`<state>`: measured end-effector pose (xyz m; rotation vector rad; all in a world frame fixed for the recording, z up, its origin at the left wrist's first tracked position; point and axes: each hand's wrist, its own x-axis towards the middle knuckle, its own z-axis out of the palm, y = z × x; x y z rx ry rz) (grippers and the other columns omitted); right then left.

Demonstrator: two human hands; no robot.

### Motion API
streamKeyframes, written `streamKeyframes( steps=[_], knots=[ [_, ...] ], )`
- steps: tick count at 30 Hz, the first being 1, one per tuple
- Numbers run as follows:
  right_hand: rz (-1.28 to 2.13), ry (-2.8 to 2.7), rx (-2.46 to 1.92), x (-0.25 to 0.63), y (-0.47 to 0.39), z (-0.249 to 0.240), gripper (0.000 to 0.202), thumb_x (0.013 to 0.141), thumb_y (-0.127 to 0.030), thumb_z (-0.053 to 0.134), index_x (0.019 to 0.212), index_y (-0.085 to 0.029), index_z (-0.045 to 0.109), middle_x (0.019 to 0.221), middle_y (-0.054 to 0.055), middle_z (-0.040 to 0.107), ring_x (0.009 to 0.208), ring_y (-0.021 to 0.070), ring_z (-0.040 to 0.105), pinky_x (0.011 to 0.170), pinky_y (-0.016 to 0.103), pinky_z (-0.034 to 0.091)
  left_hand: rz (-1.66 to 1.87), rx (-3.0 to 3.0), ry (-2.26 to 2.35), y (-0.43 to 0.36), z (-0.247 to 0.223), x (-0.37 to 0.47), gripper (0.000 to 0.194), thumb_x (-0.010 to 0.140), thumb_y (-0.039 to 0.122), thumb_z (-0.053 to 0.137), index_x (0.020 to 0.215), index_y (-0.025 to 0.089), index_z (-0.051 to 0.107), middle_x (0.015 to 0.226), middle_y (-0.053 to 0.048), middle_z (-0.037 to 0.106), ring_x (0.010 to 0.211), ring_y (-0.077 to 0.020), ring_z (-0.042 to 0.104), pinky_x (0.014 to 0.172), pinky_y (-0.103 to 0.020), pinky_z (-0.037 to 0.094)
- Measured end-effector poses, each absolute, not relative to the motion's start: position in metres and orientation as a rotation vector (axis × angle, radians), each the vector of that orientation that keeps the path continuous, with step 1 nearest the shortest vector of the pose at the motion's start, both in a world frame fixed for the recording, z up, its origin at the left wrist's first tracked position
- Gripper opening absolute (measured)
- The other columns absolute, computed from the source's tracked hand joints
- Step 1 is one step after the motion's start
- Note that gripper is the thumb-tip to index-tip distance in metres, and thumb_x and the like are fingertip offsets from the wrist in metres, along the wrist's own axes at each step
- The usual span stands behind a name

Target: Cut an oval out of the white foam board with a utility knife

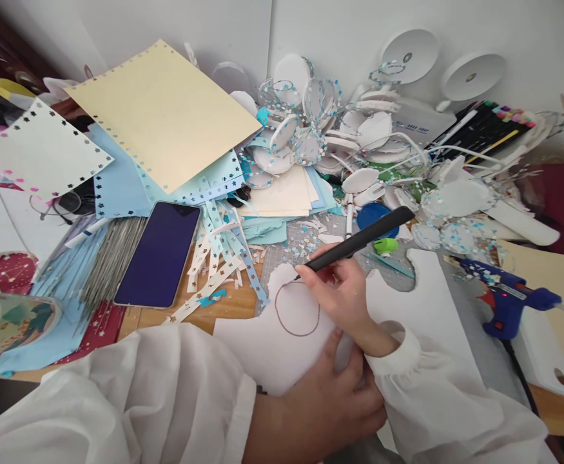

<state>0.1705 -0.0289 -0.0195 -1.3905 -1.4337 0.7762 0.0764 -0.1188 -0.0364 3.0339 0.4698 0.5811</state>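
Observation:
My right hand is closed round a black marker pen, which slants up to the right. Its tip touches a white sheet at the top of a brown drawn circle. The sheet's upper edge is cut in curves. Below and close to my right wrist, my left hand grips the lower right part of the sheet with bent fingers. Part of its grip is hidden by the hand itself. A second white piece with curved cutouts lies to the right, partly under my right sleeve.
A phone lies left of the sheet, beside paper strips and metal wires. A blue glue gun rests at right. White discs with glittery trim and paper sheets crowd the back. A cup stands at left.

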Motion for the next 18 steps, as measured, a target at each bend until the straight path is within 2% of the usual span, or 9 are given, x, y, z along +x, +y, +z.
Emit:
streamKeyframes(
  steps=[3, 9, 15, 18],
  knots=[
    [0.743, -1.365, -1.411, 0.1713, -0.0279, -0.0194, 0.021, 0.073, -0.029, 0.069, 0.078, -0.020, 0.051, 0.064, -0.003, 0.050, 0.054, 0.0105, 0.043, 0.048, 0.026, 0.037, 0.564, 3.016, 0.468, -0.1193, -0.0364, 0.0770, 0.026, 0.093, 0.028, 0.049, 0.116, 0.029, 0.060, 0.127, -0.003, 0.058, 0.118, -0.0270, 0.054, 0.102, -0.055, 0.044],
    [0.752, -1.292, -1.456, 0.1705, -0.0260, -0.0188, 0.024, 0.071, -0.032, 0.069, 0.074, -0.021, 0.048, 0.062, -0.003, 0.049, 0.053, 0.0117, 0.045, 0.045, 0.026, 0.036, 0.612, 3.023, 0.470, -0.1230, -0.0404, 0.0803, 0.028, 0.093, 0.025, 0.048, 0.119, 0.022, 0.061, 0.128, -0.009, 0.056, 0.118, -0.0346, 0.054, 0.094, -0.060, 0.046],
    [0.709, -1.283, -1.491, 0.1702, -0.0267, -0.0186, 0.027, 0.071, -0.033, 0.069, 0.067, -0.021, 0.045, 0.055, -0.007, 0.039, 0.048, 0.0085, 0.034, 0.044, 0.025, 0.030, 0.685, 3.038, 0.507, -0.1241, -0.0438, 0.0822, 0.029, 0.094, 0.024, 0.046, 0.118, 0.024, 0.062, 0.123, -0.008, 0.058, 0.115, -0.0356, 0.056, 0.093, -0.060, 0.046],
    [0.659, -1.252, -1.485, 0.1726, -0.0258, -0.0185, 0.028, 0.071, -0.031, 0.070, 0.067, -0.021, 0.044, 0.055, -0.008, 0.036, 0.049, 0.0086, 0.034, 0.045, 0.025, 0.030, 0.692, 3.035, 0.500, -0.1226, -0.0405, 0.0808, 0.029, 0.095, 0.022, 0.043, 0.116, 0.026, 0.064, 0.121, -0.005, 0.060, 0.115, -0.0351, 0.056, 0.093, -0.059, 0.046]
  ],
)
